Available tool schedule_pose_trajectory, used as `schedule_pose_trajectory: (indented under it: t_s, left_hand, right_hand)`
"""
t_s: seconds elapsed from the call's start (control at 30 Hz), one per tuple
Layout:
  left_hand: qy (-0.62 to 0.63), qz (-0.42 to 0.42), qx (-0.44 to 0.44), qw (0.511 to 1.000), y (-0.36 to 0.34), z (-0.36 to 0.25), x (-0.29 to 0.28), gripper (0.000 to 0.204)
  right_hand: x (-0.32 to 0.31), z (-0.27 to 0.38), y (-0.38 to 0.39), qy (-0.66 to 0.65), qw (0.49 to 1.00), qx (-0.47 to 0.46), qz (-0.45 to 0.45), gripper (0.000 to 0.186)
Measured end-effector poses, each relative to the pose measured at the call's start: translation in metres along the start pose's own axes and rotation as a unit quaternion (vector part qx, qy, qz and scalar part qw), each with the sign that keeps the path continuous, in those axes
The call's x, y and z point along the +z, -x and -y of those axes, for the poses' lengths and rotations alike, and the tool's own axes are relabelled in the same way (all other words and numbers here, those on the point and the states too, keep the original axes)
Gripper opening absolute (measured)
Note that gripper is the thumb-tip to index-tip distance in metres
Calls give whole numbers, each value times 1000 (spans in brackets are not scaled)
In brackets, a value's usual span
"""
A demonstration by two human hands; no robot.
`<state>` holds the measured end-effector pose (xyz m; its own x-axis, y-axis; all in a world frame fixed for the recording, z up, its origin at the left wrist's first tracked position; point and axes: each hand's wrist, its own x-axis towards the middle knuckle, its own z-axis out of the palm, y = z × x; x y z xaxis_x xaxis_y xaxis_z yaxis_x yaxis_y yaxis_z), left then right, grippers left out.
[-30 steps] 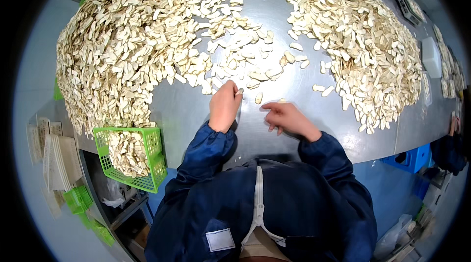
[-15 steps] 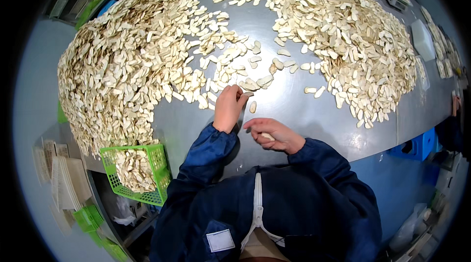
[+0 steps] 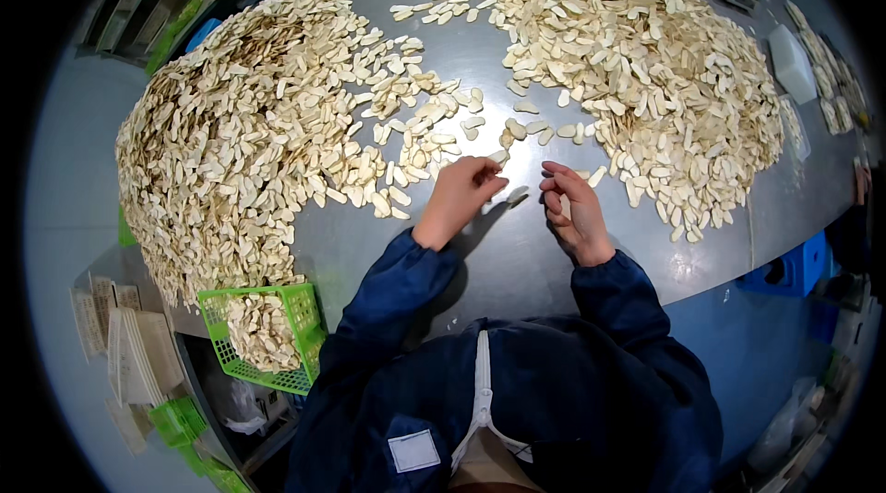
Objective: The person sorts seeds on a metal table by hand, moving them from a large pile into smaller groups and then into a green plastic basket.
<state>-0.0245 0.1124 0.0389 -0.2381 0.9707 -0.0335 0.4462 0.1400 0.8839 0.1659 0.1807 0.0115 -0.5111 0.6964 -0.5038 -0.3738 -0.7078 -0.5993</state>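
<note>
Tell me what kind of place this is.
Likely a sorting or processing workshop: a big metal table heaped with pale flat pieces, a green basket of them at its edge, and stacked trays beyond.

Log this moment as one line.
left hand: fingertips on pale slices at pile edge | right hand: curled, slice inside | table: metal

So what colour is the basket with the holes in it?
Bright green basket, seen best in the head view.
</note>
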Motion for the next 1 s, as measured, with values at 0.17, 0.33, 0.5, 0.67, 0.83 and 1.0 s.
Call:
schedule_pose_trajectory:
  t_s: [0.17, 0.33, 0.5, 0.67, 0.83, 1.0]
  left_hand:
    - [-268, -92, 70, 957, -63, 8, 25, 18]
    - [-298, -45, 56, 952, -76, 22, 25, 11]
    - [-230, -93, 62, 967, -68, 22, -2, 16]
    - [41, -3, -107, 993, -61, 24, -18, 19]
    - [212, 38, -154, 964, -46, 19, -12, 23]
    - [66, -34, -32, 997, -22, -17, 21, 41]
  right_hand:
    - [-5, -7, 24, 35, 999, -3, 34, 21]
    - [-6, -30, 35, 62, 966, 163, 193, 20]
    - [-1, -33, 22, 33, 959, 185, 211, 24]
    - [6, -29, 13, 30, 964, 170, 200, 25]
    - [12, -30, 3, 27, 973, 141, 182, 32]
    - [12, -30, -11, -130, 965, 157, 167, 53]
